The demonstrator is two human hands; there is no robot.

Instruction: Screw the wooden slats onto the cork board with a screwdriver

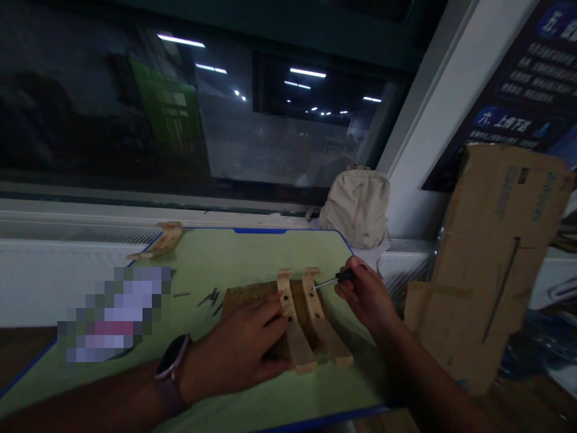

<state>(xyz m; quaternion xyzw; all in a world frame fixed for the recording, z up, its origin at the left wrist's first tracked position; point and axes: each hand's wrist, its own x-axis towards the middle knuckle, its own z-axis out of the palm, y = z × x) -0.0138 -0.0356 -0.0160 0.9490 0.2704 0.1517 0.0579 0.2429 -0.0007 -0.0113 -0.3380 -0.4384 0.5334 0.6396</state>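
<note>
A small wooden assembly (311, 322) of two pale curved strips over a brown board lies on the green mat (216, 258). My left hand (238, 352), with a watch on its wrist, lies flat on the board and presses it down, fingers against the nearer strip. My right hand (367, 294) is closed on a screwdriver (331, 281) with a black handle. Its tip touches the upper end of the right strip.
Several dark screws (210, 297) lie on the mat left of the board. Another wooden piece (162, 240) rests at the mat's far left corner. A beige bag (358, 207) stands by the window sill. Cardboard boxes (487, 264) rise at the right.
</note>
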